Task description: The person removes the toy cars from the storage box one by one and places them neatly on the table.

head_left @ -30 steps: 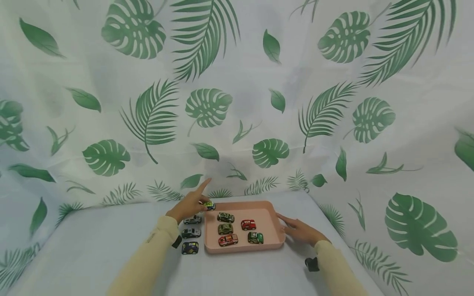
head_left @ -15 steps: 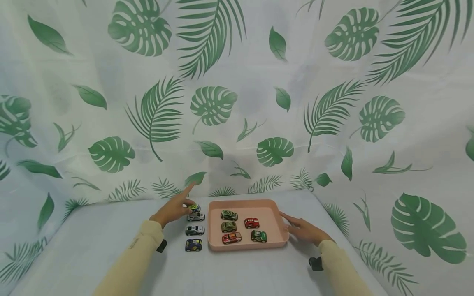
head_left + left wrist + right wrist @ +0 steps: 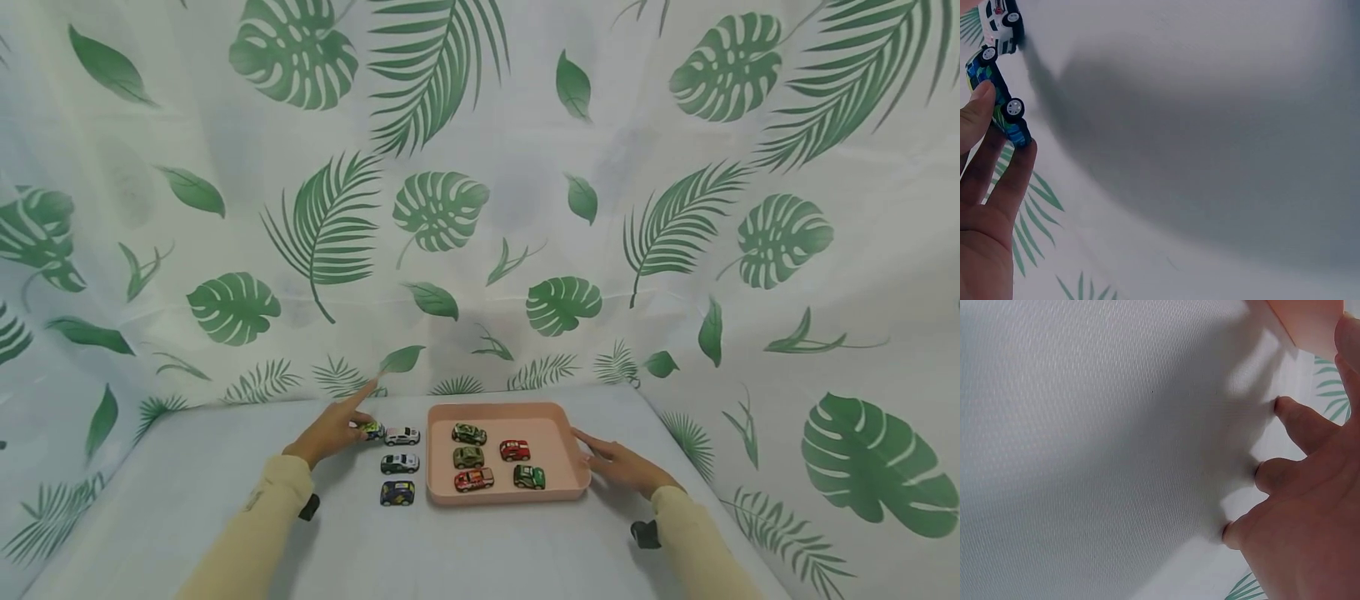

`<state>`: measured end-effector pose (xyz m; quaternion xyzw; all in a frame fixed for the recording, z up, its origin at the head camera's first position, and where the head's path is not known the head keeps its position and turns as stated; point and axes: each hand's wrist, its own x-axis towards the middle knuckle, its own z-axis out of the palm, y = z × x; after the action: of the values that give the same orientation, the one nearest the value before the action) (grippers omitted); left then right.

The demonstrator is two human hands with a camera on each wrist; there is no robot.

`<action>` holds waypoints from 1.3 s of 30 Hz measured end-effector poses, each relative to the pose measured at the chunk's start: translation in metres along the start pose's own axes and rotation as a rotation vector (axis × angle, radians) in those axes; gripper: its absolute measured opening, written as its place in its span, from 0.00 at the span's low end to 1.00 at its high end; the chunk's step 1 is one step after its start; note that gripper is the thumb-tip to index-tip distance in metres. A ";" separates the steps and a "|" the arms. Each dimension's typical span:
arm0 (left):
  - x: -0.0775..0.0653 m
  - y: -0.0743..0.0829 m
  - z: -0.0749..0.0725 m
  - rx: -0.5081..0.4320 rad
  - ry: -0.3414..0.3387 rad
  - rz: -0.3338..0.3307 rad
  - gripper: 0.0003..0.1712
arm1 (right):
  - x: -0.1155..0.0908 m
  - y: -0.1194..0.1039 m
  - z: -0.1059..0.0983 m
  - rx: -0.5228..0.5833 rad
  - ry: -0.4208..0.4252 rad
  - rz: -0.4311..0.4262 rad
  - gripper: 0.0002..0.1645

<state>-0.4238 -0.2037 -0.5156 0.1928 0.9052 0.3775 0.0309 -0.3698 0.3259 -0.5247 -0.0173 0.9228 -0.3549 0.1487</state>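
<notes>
Head view shows, largest first, a leaf-printed cloth (image 3: 480, 208) hanging as a backdrop across the upper frame and running down over the desk (image 3: 187, 492) in the lower part. On the desk, lower centre, sits a pink tray (image 3: 558, 433) with five toy cars inside (two olive ones, two red ones and a green one).

Just left of the tray a column of three toy cars stands on the desk: a white car (image 3: 402, 436) at the top, a grey car (image 3: 399, 463) below it and a dark blue car (image 3: 397, 492) nearest the lower edge.

The left hand (image 3: 330, 432) lies left of that column, forefinger stretched toward the backdrop, and its fingers (image 3: 1013, 178) pinch a small blue-green car (image 3: 372, 430) that sits just beside the white car; in the left wrist view this car (image 3: 999, 103) is in the upper left of the frame, held between thumb and fingertips, with the white car (image 3: 999, 22) close above it.

The right hand (image 3: 622, 468) rests flat on the desk at the tray's right edge, its fingers (image 3: 1300, 425) spread and straight, pressing the cloth and gripping nothing; whether they touch the tray wall (image 3: 1307, 322) I cannot tell.
</notes>
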 end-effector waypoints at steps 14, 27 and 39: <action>-0.011 -0.010 0.000 0.040 -0.051 -0.033 0.52 | 0.000 0.000 0.002 -0.012 0.002 0.021 0.45; -0.010 -0.014 0.005 0.088 -0.045 -0.053 0.52 | 0.000 0.000 0.001 -0.021 0.004 0.011 0.45; -0.003 -0.008 0.010 0.099 0.024 -0.013 0.55 | 0.001 0.002 0.002 -0.019 0.005 0.033 0.44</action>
<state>-0.4217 -0.2037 -0.5285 0.1838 0.9243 0.3343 0.0131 -0.3697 0.3262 -0.5279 -0.0026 0.9267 -0.3438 0.1520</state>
